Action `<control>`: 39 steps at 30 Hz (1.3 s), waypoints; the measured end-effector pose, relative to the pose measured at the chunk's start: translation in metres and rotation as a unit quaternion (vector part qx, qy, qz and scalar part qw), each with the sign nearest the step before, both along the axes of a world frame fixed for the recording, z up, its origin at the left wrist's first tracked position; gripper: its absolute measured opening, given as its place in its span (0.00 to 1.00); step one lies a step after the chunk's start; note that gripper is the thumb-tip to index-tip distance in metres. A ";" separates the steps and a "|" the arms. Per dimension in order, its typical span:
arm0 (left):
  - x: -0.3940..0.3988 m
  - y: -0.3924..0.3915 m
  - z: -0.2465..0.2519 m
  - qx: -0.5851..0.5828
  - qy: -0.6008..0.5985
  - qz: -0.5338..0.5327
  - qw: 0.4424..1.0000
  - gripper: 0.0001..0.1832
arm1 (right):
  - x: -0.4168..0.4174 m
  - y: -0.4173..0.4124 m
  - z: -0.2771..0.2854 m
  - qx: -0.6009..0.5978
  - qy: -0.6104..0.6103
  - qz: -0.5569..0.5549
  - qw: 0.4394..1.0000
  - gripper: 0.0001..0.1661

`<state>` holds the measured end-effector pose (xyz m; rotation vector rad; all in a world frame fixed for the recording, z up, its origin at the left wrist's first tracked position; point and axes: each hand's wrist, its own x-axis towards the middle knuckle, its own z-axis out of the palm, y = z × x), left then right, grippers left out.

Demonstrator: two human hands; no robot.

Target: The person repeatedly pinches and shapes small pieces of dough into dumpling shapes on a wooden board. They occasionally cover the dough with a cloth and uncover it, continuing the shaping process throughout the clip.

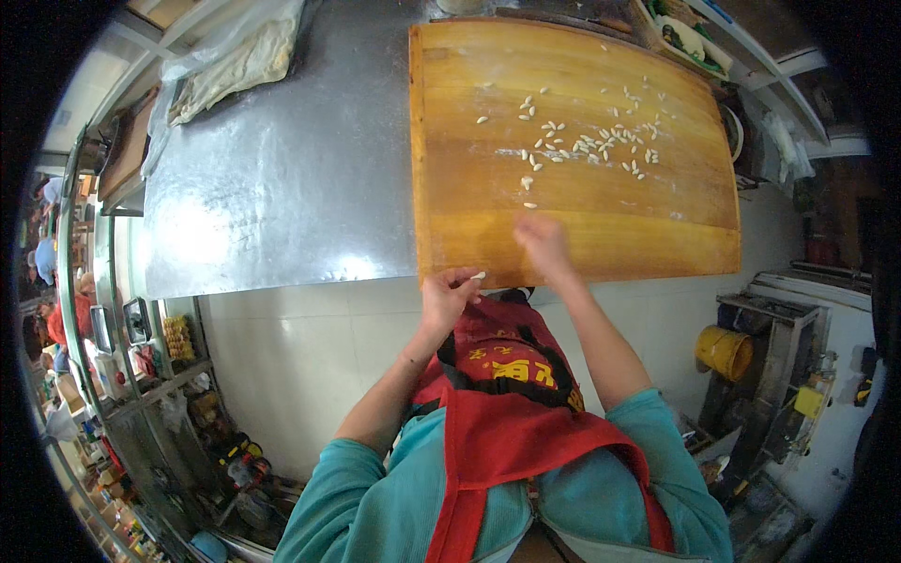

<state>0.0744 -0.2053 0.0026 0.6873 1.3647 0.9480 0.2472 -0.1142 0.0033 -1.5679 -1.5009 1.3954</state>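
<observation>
My left hand (448, 297) is at the front left corner of a wooden board (479, 232). Between its thumb and fingers it pinches a small white piece of dough (479, 275). My right hand (543, 243) is blurred over the front part of the board, its fingers curled. Whether anything is in those fingers I cannot tell. Just beyond them lies a single white dough piece (529, 205), with a larger lump (526, 183) behind it. Several more small pointed dough pieces (591, 146) are scattered across the middle and back right of the board, among streaks of flour.
A grey metal tabletop (303, 176) extends left of the board. Cloth under plastic sheeting (243, 67) lies at its back left. At the back right stands a basket (686, 42). A yellow bucket (725, 353) is low on the right, and shelving (151, 390) stands on the left.
</observation>
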 end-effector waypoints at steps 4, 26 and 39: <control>0.000 -0.001 0.017 0.004 0.028 -0.009 1.000 0.10 | -0.025 -0.045 0.025 -0.260 0.108 0.032 0.959 0.12; -0.038 0.045 -0.026 0.291 0.511 -0.013 0.809 0.11 | -0.032 0.021 0.011 -0.018 -0.361 0.096 0.927 0.26; -0.039 0.049 -0.026 0.316 0.508 -0.006 0.801 0.12 | -0.033 0.027 -0.017 -0.067 -0.228 -0.019 0.971 0.21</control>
